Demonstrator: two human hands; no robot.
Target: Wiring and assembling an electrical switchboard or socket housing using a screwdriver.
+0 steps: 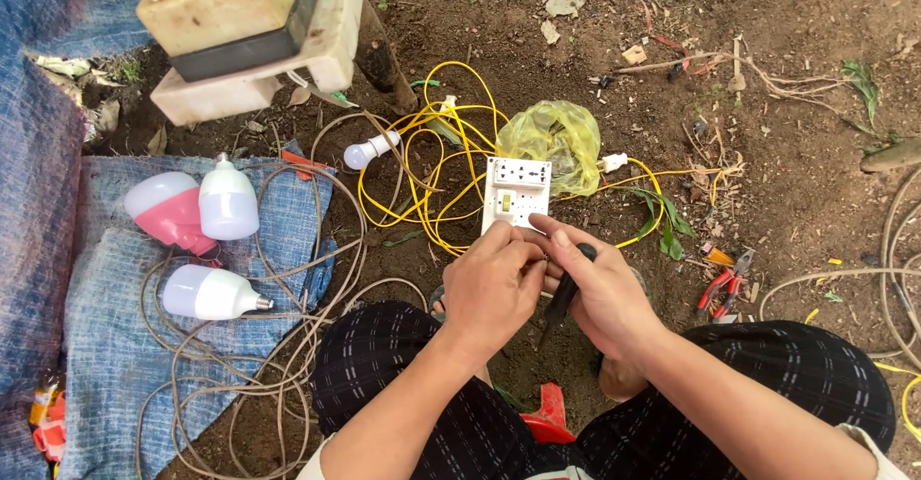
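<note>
1. A white socket board (516, 192) lies on the bare dirt ground (787, 154), just beyond the person's knees, with both hands at its near edge.
2. The left hand (491, 288) is curled, its fingertips pinching something small at the board's near edge; what it pinches is too small to tell.
3. The right hand (600, 293) is clenched around a black-handled screwdriver (564, 298), index finger stretched onto the board.
4. Yellow wire (432, 168) loops to the left of the board and touches it; a yellow plastic bag (556, 135) lies just behind the board.
5. A small white bulb (369, 151) lies left of the board, among the wire.
6. Red-handled pliers (721, 286) lie right of the board, well apart.
7. Three large bulbs (206, 240) rest on a blue cloth (115, 346) far left of the board, amid tan cable (288, 346).
</note>
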